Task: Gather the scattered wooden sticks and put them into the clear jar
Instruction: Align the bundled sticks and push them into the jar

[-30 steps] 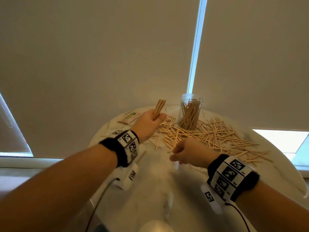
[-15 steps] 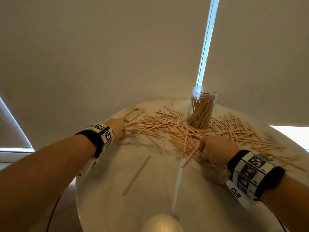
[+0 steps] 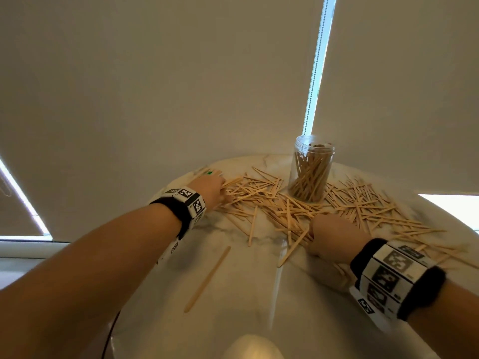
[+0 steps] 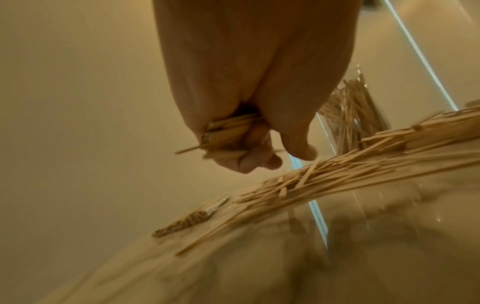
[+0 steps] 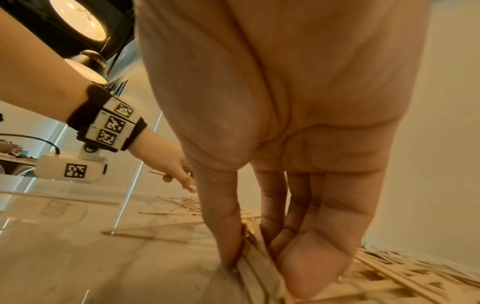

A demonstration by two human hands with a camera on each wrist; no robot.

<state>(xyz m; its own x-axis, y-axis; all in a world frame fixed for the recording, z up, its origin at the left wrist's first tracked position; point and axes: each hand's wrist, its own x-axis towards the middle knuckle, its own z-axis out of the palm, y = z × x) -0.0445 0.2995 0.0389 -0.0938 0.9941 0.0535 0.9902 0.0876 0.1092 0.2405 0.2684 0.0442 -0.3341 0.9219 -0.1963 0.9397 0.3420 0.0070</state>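
Observation:
Many thin wooden sticks (image 3: pixel 344 211) lie scattered over the round marble table (image 3: pixel 233 320), around a clear jar (image 3: pixel 312 168) that stands at the back, partly filled with sticks. My left hand (image 3: pixel 215 190) is low at the pile's left edge. In the left wrist view its curled fingers (image 4: pixel 249 160) grip a bundle of sticks (image 4: pixel 228 133), with the jar (image 4: pixel 355 115) beyond. My right hand (image 3: pixel 331 237) rests on the pile's near side. The right wrist view shows its thumb and fingers (image 5: pixel 306 273) pinching a few sticks (image 5: pixel 254 265) against the table.
One wider wooden stick (image 3: pixel 207 278) lies alone on the near left part of the table. A small packet with a green mark (image 3: pixel 208 172) sits at the far left edge. Window blinds hang close behind the table. A rounded lamp top (image 3: pixel 254 348) shows at the bottom.
My left hand, raised a second ago with its bundle pointing up, has come down to the pile's left edge. My right hand has moved forward into the sticks and pinched some.

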